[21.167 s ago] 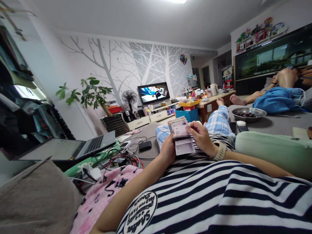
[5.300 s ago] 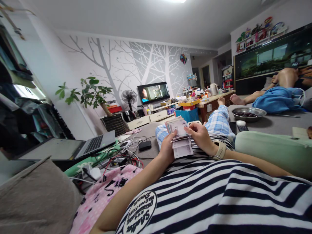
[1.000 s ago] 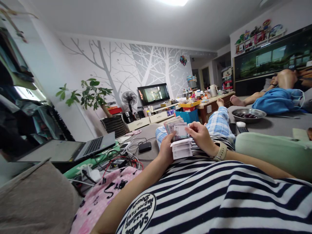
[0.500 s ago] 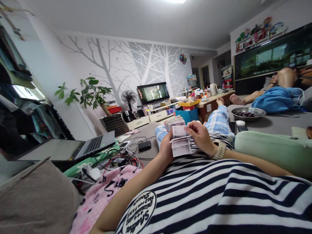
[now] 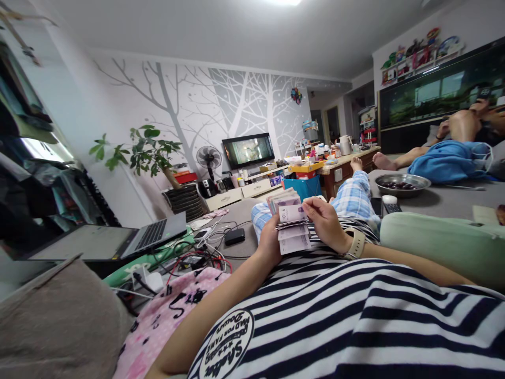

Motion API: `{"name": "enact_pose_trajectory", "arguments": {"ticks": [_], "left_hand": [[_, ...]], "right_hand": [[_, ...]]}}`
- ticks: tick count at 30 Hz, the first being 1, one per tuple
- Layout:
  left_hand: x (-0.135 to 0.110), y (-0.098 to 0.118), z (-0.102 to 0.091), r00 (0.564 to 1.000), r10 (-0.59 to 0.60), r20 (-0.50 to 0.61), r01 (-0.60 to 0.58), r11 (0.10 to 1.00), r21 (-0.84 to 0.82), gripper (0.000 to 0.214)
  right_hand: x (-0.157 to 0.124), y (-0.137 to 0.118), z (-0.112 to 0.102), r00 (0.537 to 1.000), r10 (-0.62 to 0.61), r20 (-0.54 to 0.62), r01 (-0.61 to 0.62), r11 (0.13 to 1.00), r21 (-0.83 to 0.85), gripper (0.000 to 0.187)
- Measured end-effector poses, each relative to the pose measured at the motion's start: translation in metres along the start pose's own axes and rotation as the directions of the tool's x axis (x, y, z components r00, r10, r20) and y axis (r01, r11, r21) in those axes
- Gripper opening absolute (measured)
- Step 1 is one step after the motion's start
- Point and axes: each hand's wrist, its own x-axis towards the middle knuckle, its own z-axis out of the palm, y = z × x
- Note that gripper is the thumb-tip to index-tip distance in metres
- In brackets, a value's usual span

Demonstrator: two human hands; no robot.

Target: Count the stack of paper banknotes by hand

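Purple banknotes (image 5: 295, 243) are gripped at their left edges by the left hand (image 5: 270, 239), before the striped shirt (image 5: 327, 310); one note (image 5: 290, 212) is pinched at its right edge by the right hand (image 5: 325, 221). A bowl (image 5: 424, 185) is set near the sofa's (image 5: 445, 205) far edge.

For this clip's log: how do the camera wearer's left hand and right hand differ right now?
The left hand grips the banknotes from their left side, while the right hand pinches one upper note near its right edge. The right hand has a pale watch at its wrist; the left hand has none. Both are bare and busy with the money.
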Motion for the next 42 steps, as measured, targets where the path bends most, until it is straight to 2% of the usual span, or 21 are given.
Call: {"name": "enact_pose_trajectory", "arguments": {"ticks": [9,25,35,42], "left_hand": [[-0.0033,0.0011,0.001,1.0,0.023,-0.004,-0.023,0.998,0.059,0.035],[-0.0011,-0.0005,0.0009,0.999,-0.038,0.028,0.039,0.999,-0.03,0.034],[-0.0045,0.002,0.0017,1.0,-0.011,-0.021,0.011,1.0,-0.005,0.03],[-0.0011,0.003,0.0023,0.995,-0.046,-0.091,0.043,0.998,-0.035,0.033]], "right_hand": [[-0.0002,0.0006,0.0003,1.0,0.015,0.003,-0.015,1.0,-0.005,0.029],[-0.0008,-0.0017,-0.0005,1.0,-0.009,0.019,0.008,0.999,0.046,0.029],[-0.0014,-0.0015,-0.001,1.0,0.001,0.017,-0.002,0.998,0.065,0.037],[-0.0014,-0.0041,-0.0004,0.981,-0.006,0.194,-0.029,0.984,0.176,0.044]]}}
